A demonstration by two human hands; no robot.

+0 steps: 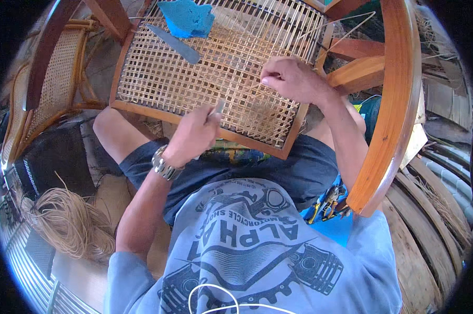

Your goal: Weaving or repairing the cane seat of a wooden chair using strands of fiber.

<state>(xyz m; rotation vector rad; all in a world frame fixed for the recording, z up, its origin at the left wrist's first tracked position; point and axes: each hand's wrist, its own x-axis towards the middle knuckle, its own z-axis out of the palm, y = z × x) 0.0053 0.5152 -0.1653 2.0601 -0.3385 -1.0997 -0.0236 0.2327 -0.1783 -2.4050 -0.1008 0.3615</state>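
Observation:
A wooden seat frame (194,116) with a woven rattan cane panel (168,78) lies across my lap. My left hand (197,131), a watch on its wrist, is closed around a thin flat metal blade (220,106) whose tip sticks up past the fingers; the rest is hidden in the fist. Over the right part of the weave is my right hand (294,79), thumb and fingers pinched together. Whatever is between them is too small to make out. Farther off, a grey tapered metal strip (175,45) and a piece of blue foam (188,20) lie on the panel.
A curved wooden chair arm (391,110) rises close on my right. Loose cane strands (346,34) stick out at the far right corner. A coil of cane (71,222) sits at lower left, below another caned chair (48,78). Pliers (330,201) lie beside my right hip.

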